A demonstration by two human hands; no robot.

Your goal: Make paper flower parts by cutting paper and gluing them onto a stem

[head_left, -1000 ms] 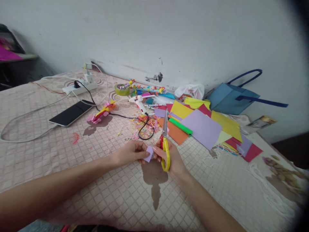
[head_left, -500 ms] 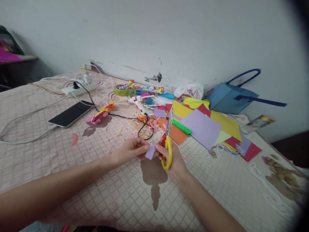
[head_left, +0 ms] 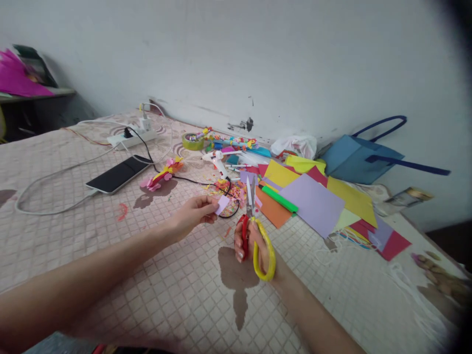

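Observation:
Between thumb and fingers, my left hand (head_left: 199,210) pinches a small piece of purple paper (head_left: 222,204). My right hand (head_left: 254,243) is wrapped round the scissors (head_left: 250,201), with its thumb and fingers in the red and yellow handles. The blades point away from me and stand slightly apart, to the right of the purple piece and not touching it. Beyond both hands lie colourful paper scraps (head_left: 230,189) and a white glue gun (head_left: 218,162) with a black cord. A green marker (head_left: 280,197) rests on the coloured sheets, right of the blades.
A purple sheet (head_left: 313,202) tops spread coloured papers on the right, near a blue bag (head_left: 359,158). On the left are a phone (head_left: 120,174), a power strip (head_left: 132,139) and a paper flower craft (head_left: 162,174). Green tape (head_left: 192,142) stands by the wall.
My hands have moved apart. The left keeps the purple piece; the right has let go of it and now has its fingers in the scissor handles, blades parted. The view has shifted slightly left.

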